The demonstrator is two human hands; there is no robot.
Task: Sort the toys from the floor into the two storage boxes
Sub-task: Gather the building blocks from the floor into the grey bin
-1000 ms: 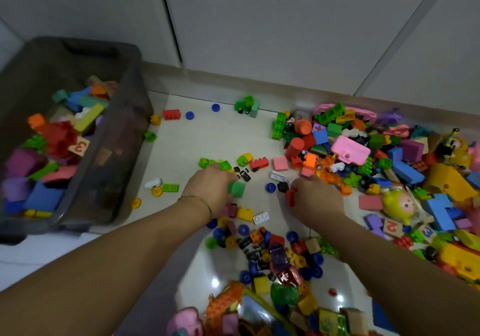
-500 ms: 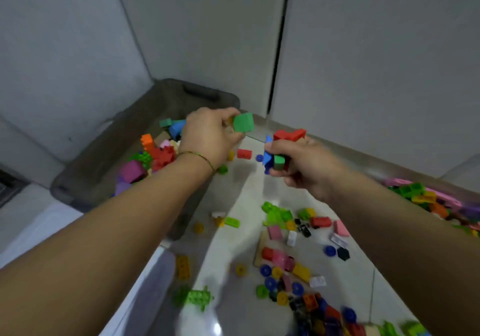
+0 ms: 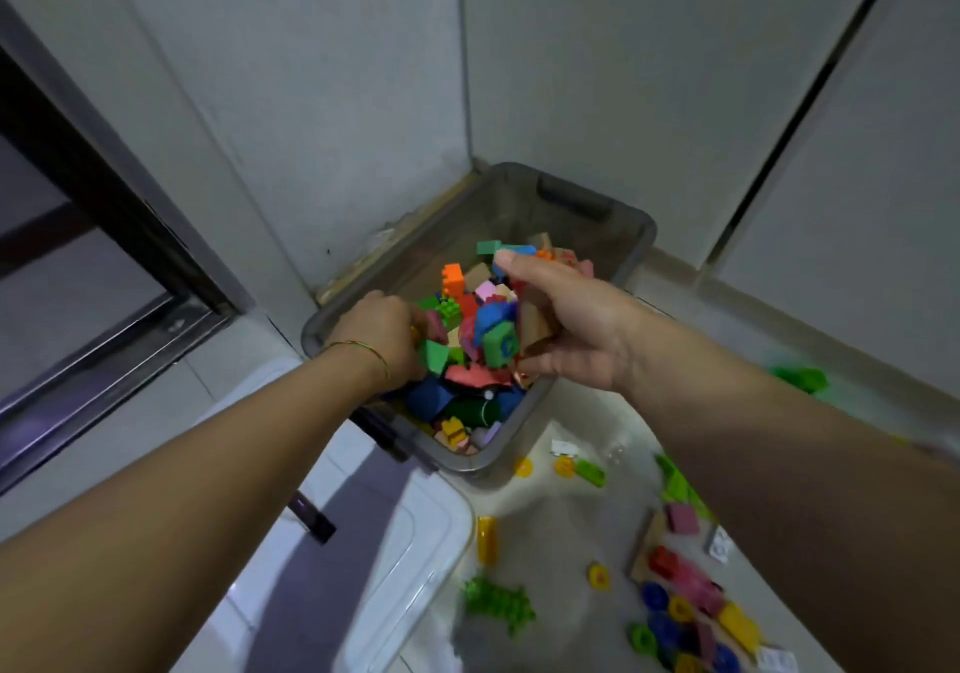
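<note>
Two hands, one box, many small toys.

Item 1. Box (image 3: 631, 235): grey, see-through, open-topped, directly under both hands. Heaped with blocks (image 3: 470, 308) in mixed colours, about half full by my estimate.

Item 2. Left hand (image 3: 387, 339): over the near-left rim, knuckles up, fingers curled down and hidden behind the back of the hand. A green wedge (image 3: 434, 355) sits at the fingertips. Whether I grip it, I cannot tell.

Item 3. Right hand (image 3: 576, 332): over the right side of the heap, thumb and fingers spread wide, nothing pinched that I can see. A green cube (image 3: 500, 345) lies just beside the palm. Whether it rests on the heap or is loose in the air, I cannot tell.

Item 4. Floor toys, below my right forearm: yellow brick (image 3: 487, 540), green spiky piece (image 3: 496, 597), rings (image 3: 597, 576) and more bricks, partly blurred.

Item 5. Clear plastic panel (image 3: 363, 568), below my left forearm. It may be a lid or the second box, I cannot tell which.

Handling, as I judge it: the blocks are light, rigid and smooth-sided, and a drop should not harm them. Several fit one fist. A loose handful spills easily, so cup them from beneath. Bricks take a pinch across the flat sides. The flat rings are better scraped up by an edge. The spiky piece is best lifted by its body.
</note>
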